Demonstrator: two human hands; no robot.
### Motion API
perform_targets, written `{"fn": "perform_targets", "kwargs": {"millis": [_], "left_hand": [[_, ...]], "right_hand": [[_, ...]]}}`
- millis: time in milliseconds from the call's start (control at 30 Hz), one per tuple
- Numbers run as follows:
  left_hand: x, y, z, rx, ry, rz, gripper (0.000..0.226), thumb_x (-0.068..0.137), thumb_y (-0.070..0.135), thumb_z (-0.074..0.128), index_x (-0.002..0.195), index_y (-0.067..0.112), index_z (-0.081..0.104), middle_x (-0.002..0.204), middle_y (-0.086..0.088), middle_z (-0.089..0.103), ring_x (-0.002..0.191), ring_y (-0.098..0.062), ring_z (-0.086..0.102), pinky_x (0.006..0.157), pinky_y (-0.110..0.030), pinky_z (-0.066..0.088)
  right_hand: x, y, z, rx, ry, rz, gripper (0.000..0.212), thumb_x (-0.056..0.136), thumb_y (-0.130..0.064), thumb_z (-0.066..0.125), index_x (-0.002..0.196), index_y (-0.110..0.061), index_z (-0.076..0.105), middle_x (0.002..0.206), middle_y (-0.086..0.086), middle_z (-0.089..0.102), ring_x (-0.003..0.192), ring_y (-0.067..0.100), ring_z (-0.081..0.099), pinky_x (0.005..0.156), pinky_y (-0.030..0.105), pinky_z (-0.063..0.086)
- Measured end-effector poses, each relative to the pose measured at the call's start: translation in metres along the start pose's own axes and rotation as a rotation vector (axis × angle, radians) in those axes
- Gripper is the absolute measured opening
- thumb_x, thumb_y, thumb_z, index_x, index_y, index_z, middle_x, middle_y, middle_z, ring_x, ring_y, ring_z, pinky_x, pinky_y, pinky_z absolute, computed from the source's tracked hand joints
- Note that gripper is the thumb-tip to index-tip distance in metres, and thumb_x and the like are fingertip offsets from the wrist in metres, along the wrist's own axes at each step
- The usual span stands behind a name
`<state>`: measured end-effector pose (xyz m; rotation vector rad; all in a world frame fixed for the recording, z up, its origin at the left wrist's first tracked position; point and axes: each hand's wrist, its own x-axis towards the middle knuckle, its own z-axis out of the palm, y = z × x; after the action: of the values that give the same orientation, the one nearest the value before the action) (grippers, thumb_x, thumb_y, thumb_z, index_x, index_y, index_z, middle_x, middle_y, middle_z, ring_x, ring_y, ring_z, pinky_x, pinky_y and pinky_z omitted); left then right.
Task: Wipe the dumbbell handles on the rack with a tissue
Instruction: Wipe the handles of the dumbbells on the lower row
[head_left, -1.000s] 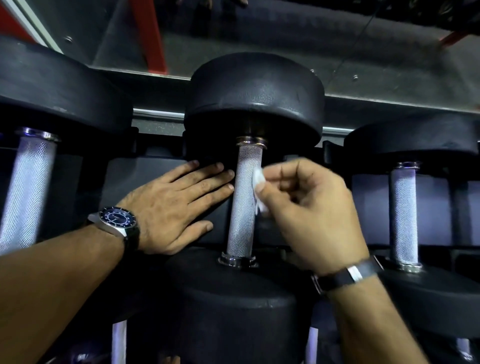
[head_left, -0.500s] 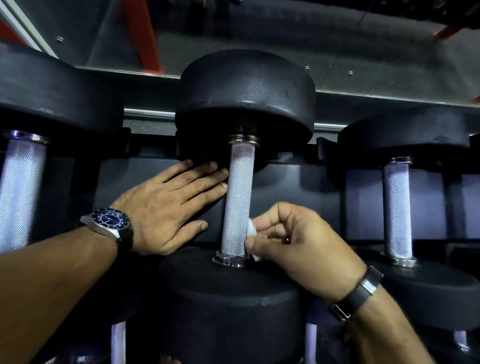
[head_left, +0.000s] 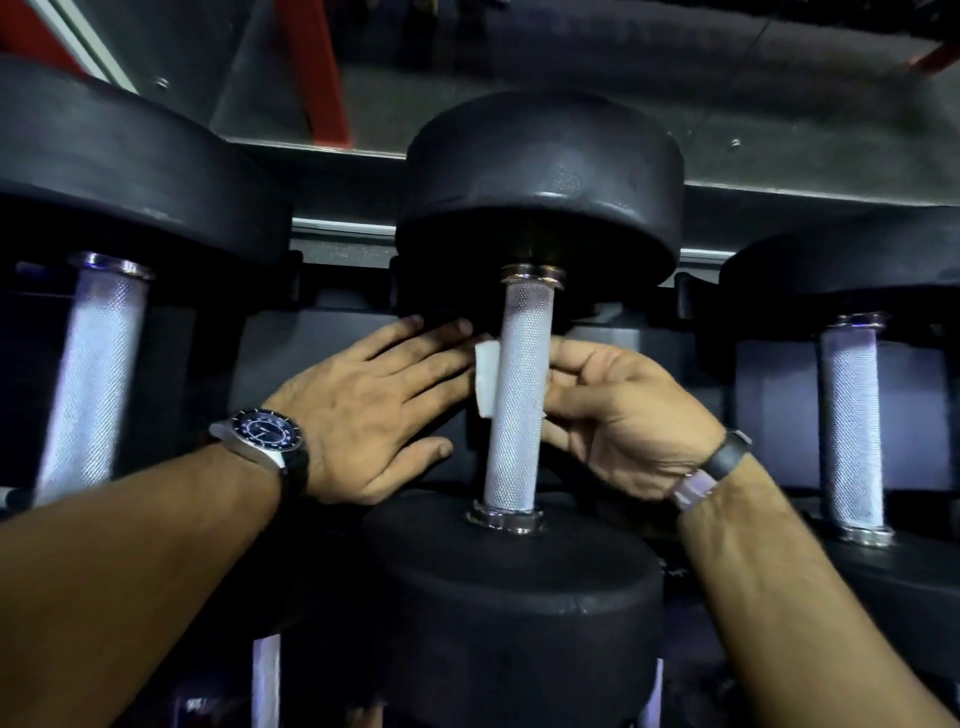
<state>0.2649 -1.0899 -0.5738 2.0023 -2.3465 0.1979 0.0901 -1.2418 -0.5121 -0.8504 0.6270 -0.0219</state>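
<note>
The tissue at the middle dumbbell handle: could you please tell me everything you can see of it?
The tissue is a small white folded piece, soft and paper-like. It passes behind the middle dumbbell handle, showing mostly on the handle's left side, with a sliver at the right. The right hand holds it against the knurled metal. The left hand's straight fingertips lie right beside it; contact is unclear.

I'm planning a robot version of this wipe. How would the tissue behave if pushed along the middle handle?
The tissue looks thin and folded, so probably floppy and light. The knurled middle handle may snag or tear it. The right hand pinching it likely keeps it from bunching.
</note>
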Motion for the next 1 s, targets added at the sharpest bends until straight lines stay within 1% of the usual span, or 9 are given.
{"fn": "perform_targets", "kwargs": {"millis": [133,267,367,433,533,667,767,933,1000], "left_hand": [[0.000,0.000,0.000,-0.008,0.009,0.000,0.064,0.097,0.046,0.039,0.145,0.005,0.046,0.149,-0.015,0.047,0.144,-0.032,0.034,0.120,-0.050,0.023],[0.000,0.001,0.000,0.000,-0.010,-0.009,0.063,0.097,0.047,0.038,0.140,0.004,0.052,0.147,-0.016,0.049,0.145,-0.031,0.033,0.120,-0.050,0.022],[0.000,-0.001,0.000,-0.013,0.009,-0.004,0.064,0.097,0.046,0.038,0.146,0.005,0.044,0.152,-0.015,0.044,0.146,-0.032,0.032,0.120,-0.051,0.022],[0.000,0.000,0.001,-0.011,0.022,-0.002,0.064,0.097,0.046,0.039,0.146,0.004,0.045,0.151,-0.016,0.045,0.145,-0.032,0.033,0.120,-0.051,0.023],[0.000,0.000,0.001,-0.010,0.011,-0.005,0.064,0.097,0.046,0.039,0.146,0.005,0.045,0.154,-0.014,0.040,0.148,-0.030,0.028,0.121,-0.050,0.022],[0.000,-0.001,0.001,-0.017,0.028,-0.004,0.065,0.098,0.046,0.038,0.149,0.005,0.041,0.155,-0.014,0.039,0.147,-0.030,0.029,0.121,-0.050,0.021],[0.000,0.000,0.001,-0.012,0.033,0.003,0.066,0.097,0.046,0.038,0.148,0.004,0.041,0.157,-0.013,0.034,0.148,-0.030,0.028,0.121,-0.049,0.020],[0.000,-0.001,0.002,-0.023,0.041,0.007,0.068,0.097,0.046,0.039,0.151,0.005,0.037,0.160,-0.008,0.019,0.150,-0.029,0.024,0.122,-0.049,0.019],[-0.001,-0.001,0.002,-0.022,0.034,0.005,0.068,0.097,0.046,0.038,0.152,0.006,0.034,0.160,-0.008,0.019,0.150,-0.028,0.023,0.122,-0.048,0.017]], "right_hand": [[0.009,-0.005,-0.005,0.055,0.063,-0.083,0.032,0.087,0.014,0.044,0.109,0.000,0.063,0.089,0.010,0.073,0.076,0.013,0.071,0.065,0.020,0.058],[0.009,-0.004,-0.005,-0.066,-0.026,0.007,0.037,0.075,0.007,0.054,0.109,-0.001,0.066,0.087,0.009,0.074,0.076,0.013,0.071,0.067,0.021,0.058],[0.013,-0.011,-0.013,-0.033,0.056,-0.081,0.040,0.072,0.005,0.054,0.111,0.002,0.063,0.086,0.010,0.073,0.075,0.013,0.070,0.066,0.019,0.058],[0.014,-0.007,-0.013,-0.019,0.059,-0.091,0.038,0.073,0.006,0.057,0.110,-0.001,0.066,0.089,0.011,0.072,0.076,0.014,0.069,0.065,0.019,0.057],[0.007,-0.002,-0.012,-0.165,-0.019,-0.011,0.028,0.083,0.012,0.055,0.104,0.000,0.069,0.090,0.014,0.070,0.073,0.014,0.067,0.060,0.019,0.055],[0.004,-0.005,-0.015,-0.052,0.064,-0.092,0.029,0.081,0.011,0.052,0.106,0.003,0.064,0.085,0.011,0.073,0.075,0.012,0.070,0.066,0.019,0.058],[-0.002,0.002,-0.011,-0.173,0.008,-0.038,0.029,0.088,0.016,0.047,0.101,0.000,0.067,0.080,0.007,0.073,0.069,0.010,0.069,0.062,0.018,0.057],[-0.007,0.006,-0.012,-0.194,0.036,-0.035,0.026,0.086,0.016,0.054,0.097,-0.001,0.071,0.088,0.013,0.073,0.075,0.016,0.068,0.068,0.022,0.058],[-0.008,0.013,-0.009,-0.237,-0.028,0.041,0.023,0.084,0.012,0.059,0.101,0.002,0.071,0.092,0.016,0.072,0.079,0.021,0.067,0.069,0.023,0.057]]}}
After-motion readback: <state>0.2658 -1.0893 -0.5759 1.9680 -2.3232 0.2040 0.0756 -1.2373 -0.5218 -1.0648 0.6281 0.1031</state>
